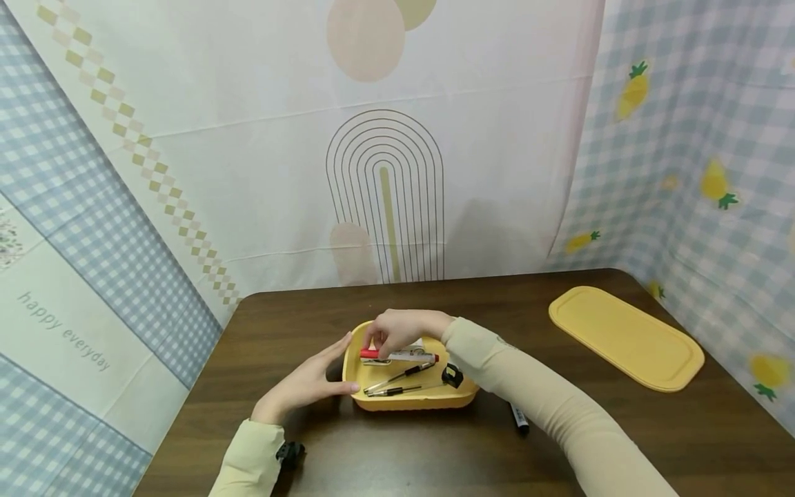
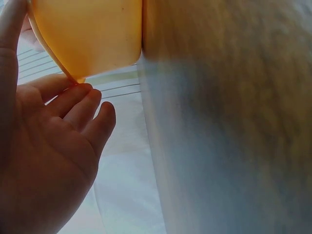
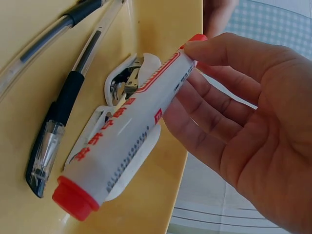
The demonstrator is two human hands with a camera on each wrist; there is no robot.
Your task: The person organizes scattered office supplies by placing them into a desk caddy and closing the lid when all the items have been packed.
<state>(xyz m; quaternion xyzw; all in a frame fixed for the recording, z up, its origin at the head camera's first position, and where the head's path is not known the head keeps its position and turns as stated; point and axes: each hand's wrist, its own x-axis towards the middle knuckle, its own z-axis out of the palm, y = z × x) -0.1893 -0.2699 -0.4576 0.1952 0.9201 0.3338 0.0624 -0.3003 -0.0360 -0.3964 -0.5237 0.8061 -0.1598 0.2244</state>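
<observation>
My right hand [image 1: 397, 330] pinches a white marker [image 3: 129, 124] with red ends by one end, between thumb and fingers. It holds the marker over a yellow plastic box [image 1: 413, 404]. My left hand [image 1: 310, 379] holds the box at its left end, with the thumb by the near corner and the fingers along the rim. Inside lie two black-and-clear pens [image 3: 70, 92] and a white object with metal parts [image 3: 131, 83], partly hidden behind the marker. A small black-and-yellow item [image 1: 452, 375] sits at the box's right side.
A yellow lid [image 1: 627, 338] lies flat at the right of the dark wooden table [image 1: 397, 455]. A black-capped marker [image 1: 519, 418] lies right of the box, partly under the right forearm. Patterned cloth [image 1: 248, 172] hangs behind the table and at its sides.
</observation>
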